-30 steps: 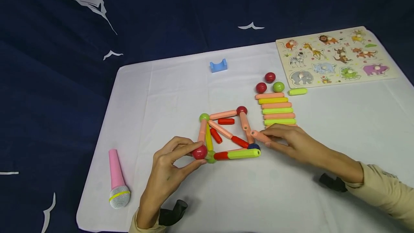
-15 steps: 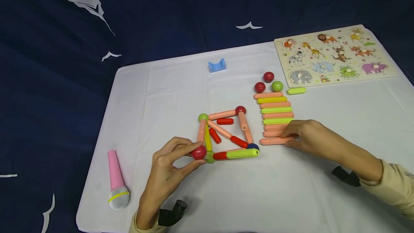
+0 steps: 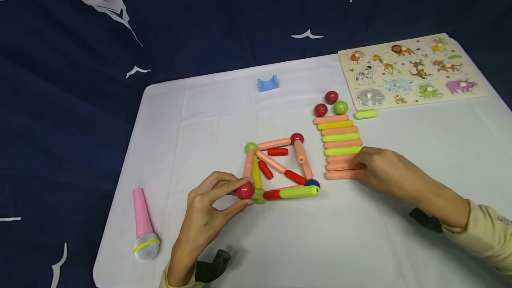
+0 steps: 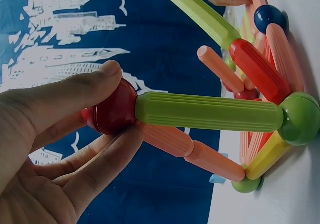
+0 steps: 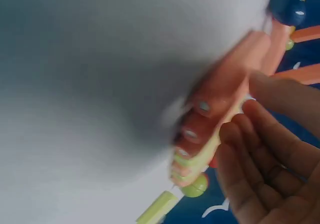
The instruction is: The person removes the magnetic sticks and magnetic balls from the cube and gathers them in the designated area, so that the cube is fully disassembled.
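My left hand [image 3: 212,212] pinches a red ball [image 3: 245,190] between thumb and fingers. In the left wrist view a green ribbed stick [image 4: 210,111] runs from that ball to a green ball [image 4: 302,119] on the table. This is one corner of a frame of sticks and balls, with a dark blue ball [image 3: 312,184] at another. My right hand [image 3: 390,174] pinches the right end of a salmon-pink stick [image 3: 339,174], the nearest of a row of sticks [image 3: 341,137] laid side by side.
Behind the row lie two red balls [image 3: 331,97], a green ball [image 3: 341,107] and a short green stick [image 3: 366,114]. An animal puzzle board [image 3: 412,72] fills the back right. A blue cradle-shaped block [image 3: 268,84] stands at the back, a pink toy microphone [image 3: 144,226] at the left.
My right hand has carried the salmon-pink stick from the frame's right side to the near end of the row and nudged it into line. My left hand has kept its grip on the red ball.
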Demonstrator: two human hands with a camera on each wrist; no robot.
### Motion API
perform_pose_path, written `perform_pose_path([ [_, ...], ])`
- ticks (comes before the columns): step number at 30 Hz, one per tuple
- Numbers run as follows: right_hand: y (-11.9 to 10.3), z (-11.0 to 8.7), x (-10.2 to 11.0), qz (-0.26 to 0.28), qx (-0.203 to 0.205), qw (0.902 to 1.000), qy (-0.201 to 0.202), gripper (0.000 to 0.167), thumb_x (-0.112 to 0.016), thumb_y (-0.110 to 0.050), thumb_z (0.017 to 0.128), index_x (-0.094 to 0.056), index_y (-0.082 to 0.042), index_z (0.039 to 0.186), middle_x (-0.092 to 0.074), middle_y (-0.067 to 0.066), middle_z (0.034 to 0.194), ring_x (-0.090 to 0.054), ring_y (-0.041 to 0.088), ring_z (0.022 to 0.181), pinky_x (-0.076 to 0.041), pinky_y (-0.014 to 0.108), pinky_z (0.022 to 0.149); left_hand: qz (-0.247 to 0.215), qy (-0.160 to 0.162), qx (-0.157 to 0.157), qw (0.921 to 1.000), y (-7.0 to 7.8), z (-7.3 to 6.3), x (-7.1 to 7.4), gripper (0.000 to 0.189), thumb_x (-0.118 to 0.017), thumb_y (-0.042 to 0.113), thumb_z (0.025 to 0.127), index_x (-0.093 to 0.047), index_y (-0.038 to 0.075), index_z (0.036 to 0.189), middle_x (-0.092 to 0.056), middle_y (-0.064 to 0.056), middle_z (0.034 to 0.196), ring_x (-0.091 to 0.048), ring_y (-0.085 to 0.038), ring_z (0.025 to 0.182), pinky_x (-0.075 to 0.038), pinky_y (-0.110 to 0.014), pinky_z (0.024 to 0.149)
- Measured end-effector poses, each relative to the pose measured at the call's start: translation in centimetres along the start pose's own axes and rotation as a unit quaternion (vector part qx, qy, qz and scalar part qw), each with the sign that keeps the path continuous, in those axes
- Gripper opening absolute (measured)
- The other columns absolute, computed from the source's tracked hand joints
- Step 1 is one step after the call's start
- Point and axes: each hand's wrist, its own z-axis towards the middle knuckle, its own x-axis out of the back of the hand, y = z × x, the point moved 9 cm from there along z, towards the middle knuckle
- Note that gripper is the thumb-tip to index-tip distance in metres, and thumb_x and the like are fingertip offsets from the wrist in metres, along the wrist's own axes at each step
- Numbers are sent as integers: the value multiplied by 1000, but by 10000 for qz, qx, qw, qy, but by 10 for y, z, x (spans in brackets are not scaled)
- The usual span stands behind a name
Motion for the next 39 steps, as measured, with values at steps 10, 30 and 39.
perform_pose_path([
  [10,-33,48,9,1537,439,9868,277,45,-79,-8,83,-67,-11,127,-66,6,124,-63,23,104,-58,36,78,-18,30,50,10000,0,2,2,48,-90,4,65,-76,8,111,-65,3,100,-65,-13,87,-57,-22,77],
  [30,-47,86,-23,2136,757,9739,103,36,-74,-6,88,-69,-8,123,-68,4,122,-60,24,118,-50,45,98,-37,-10,141,9999,1,-3,-1,49,-90,4,66,-75,11,112,-64,5,100,-65,-12,87,-58,-26,76],
  [39,-33,100,-20,2965,86,9550,102,35,-72,-12,90,-69,-8,125,-73,1,107,-66,13,93,-56,25,79,-3,9,59,10000,0,-2,0,50,-90,5,65,-75,11,113,-64,4,101,-65,-12,88,-58,-25,76],
])
